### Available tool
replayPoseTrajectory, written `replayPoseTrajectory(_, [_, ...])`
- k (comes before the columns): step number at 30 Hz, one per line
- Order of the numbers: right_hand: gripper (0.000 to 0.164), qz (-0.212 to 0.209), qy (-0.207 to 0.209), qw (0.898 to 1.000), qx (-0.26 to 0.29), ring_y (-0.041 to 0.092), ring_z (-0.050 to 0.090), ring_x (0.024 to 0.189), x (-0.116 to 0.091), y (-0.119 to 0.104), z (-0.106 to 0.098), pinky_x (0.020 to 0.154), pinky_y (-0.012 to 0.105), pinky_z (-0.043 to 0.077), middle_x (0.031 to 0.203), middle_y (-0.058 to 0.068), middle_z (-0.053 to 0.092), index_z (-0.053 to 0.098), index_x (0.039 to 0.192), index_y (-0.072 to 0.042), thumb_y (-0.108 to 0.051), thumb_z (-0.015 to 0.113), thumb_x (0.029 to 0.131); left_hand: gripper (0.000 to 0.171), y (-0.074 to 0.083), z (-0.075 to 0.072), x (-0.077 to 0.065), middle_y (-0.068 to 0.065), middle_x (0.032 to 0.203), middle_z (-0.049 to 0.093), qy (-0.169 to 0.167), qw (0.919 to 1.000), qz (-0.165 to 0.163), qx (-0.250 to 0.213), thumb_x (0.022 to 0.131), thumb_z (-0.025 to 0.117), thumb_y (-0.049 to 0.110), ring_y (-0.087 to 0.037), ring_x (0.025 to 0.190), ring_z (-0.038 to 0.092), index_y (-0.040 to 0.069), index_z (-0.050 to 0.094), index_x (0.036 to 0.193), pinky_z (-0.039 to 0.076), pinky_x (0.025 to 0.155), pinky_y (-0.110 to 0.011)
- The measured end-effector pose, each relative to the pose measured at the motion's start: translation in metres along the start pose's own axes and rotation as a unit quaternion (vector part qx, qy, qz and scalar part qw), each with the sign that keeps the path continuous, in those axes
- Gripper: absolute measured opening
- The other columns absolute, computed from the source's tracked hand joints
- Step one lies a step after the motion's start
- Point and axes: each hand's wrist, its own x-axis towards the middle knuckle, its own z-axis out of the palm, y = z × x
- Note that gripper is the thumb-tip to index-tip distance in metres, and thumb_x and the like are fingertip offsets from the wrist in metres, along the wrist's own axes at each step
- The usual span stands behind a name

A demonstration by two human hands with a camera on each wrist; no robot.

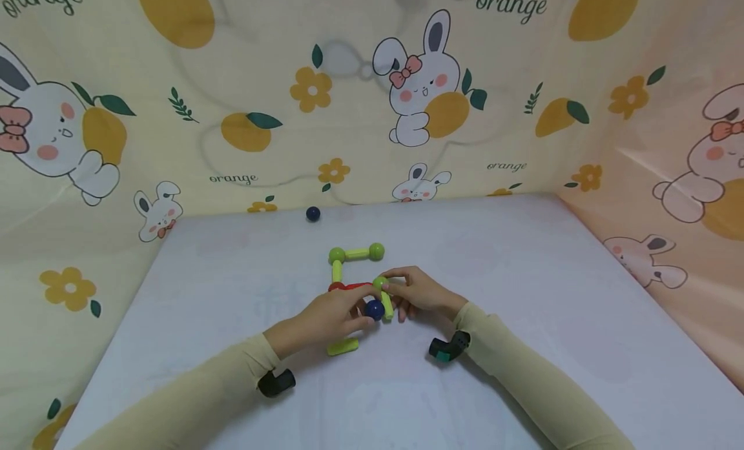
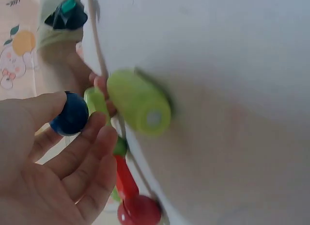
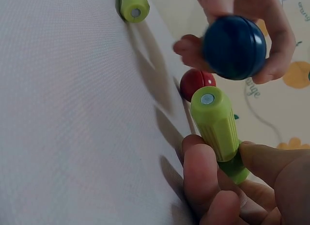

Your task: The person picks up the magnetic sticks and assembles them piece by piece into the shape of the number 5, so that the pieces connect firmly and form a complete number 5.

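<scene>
My left hand (image 1: 331, 314) pinches a dark blue ball (image 1: 374, 310) between thumb and fingers, just left of a yellow-green rod (image 1: 387, 305). In the right wrist view, that rod's metal-tipped end (image 3: 207, 98) points toward the ball (image 3: 234, 47), with a gap between. With thumb and fingers, my right hand (image 1: 427, 292) holds the green ball (image 1: 380, 283) and rod where they join. A red rod (image 1: 357, 285) runs from this green ball to a red ball (image 1: 336, 286), partly hidden behind my left hand. From there a green rod (image 1: 337, 271) leads to another green ball (image 1: 337, 255).
A further rod (image 1: 357, 253) and green ball (image 1: 376, 251) extend rightward at the structure's far end. One loose yellow-green rod (image 1: 343, 347) lies nearer, beside my left forearm. Another dark blue ball (image 1: 313, 214) rests at the white table's (image 1: 494, 243) back edge, before the printed cloth.
</scene>
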Motion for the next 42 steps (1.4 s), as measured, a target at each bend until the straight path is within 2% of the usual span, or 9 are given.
replayPoseTrajectory(3, [0.049, -0.002, -0.001, 1.000, -0.003, 0.009, 0.061, 0.048, 0.000, -0.001, 0.000, 0.046, 0.022, 0.046, 0.069, 0.000, 0.069, 0.047, 0.147, -0.003, -0.028, 0.054, 0.106, 0.041, 0.004, 0.007, 0.002, 0.003, 0.091, 0.070, -0.019, 0.9998, -0.002, 0.000, 0.095, 0.071, 0.027, -0.006, 0.078, 0.060, 0.020, 0.056, 0.133, 0.050, 0.068, -0.022])
replayPoseTrajectory(7, [0.049, -0.003, -0.003, 1.000, -0.003, 0.009, 0.061, 0.048, -0.001, -0.003, 0.001, 0.046, 0.021, 0.046, 0.067, -0.001, 0.069, 0.047, 0.148, -0.003, -0.027, 0.053, 0.106, 0.040, 0.006, 0.015, 0.004, 0.007, 0.086, 0.067, -0.041, 0.9991, 0.013, 0.004, 0.096, 0.070, 0.027, -0.003, 0.074, 0.057, 0.020, 0.056, 0.133, 0.048, 0.066, -0.020])
replayPoseTrajectory(15, [0.048, -0.013, -0.004, 1.000, -0.008, 0.008, 0.060, 0.047, 0.000, -0.004, 0.000, 0.045, 0.021, 0.045, 0.066, -0.001, 0.070, 0.048, 0.147, -0.002, -0.027, 0.052, 0.106, 0.040, 0.010, 0.020, 0.007, 0.008, 0.083, 0.061, -0.062, 0.9974, 0.036, 0.009, 0.099, 0.066, 0.026, -0.004, 0.070, 0.053, 0.023, 0.054, 0.138, 0.043, 0.062, -0.019])
replayPoseTrajectory(25, [0.050, -0.015, -0.010, 1.000, -0.010, 0.008, 0.059, 0.049, 0.000, -0.005, 0.001, 0.045, 0.021, 0.045, 0.070, 0.000, 0.072, 0.047, 0.147, 0.000, -0.028, 0.052, 0.106, 0.038, 0.009, 0.021, 0.009, 0.000, 0.102, 0.070, -0.072, 0.9964, 0.029, 0.035, 0.100, 0.063, 0.025, -0.008, 0.071, 0.054, 0.027, 0.054, 0.137, 0.042, 0.061, -0.020])
replayPoseTrajectory(32, [0.047, -0.010, -0.005, 1.000, -0.011, 0.009, 0.059, 0.048, 0.001, -0.004, 0.002, 0.045, 0.021, 0.045, 0.070, 0.000, 0.072, 0.050, 0.145, -0.003, -0.028, 0.053, 0.106, 0.039, 0.009, 0.021, 0.009, -0.002, 0.117, 0.072, -0.073, 0.9956, 0.040, 0.042, 0.101, 0.062, 0.025, -0.007, 0.080, 0.056, 0.026, 0.054, 0.139, 0.045, 0.069, -0.021])
replayPoseTrajectory(42, [0.048, -0.017, 0.000, 1.000, -0.017, 0.009, 0.059, 0.049, -0.001, -0.001, 0.000, 0.046, 0.021, 0.046, 0.069, 0.000, 0.071, 0.049, 0.146, -0.002, -0.028, 0.053, 0.106, 0.040, 0.008, 0.022, 0.012, -0.003, 0.122, 0.071, -0.079, 0.9952, 0.042, 0.040, 0.101, 0.062, 0.025, -0.007, 0.081, 0.056, 0.027, 0.053, 0.140, 0.046, 0.072, -0.021])
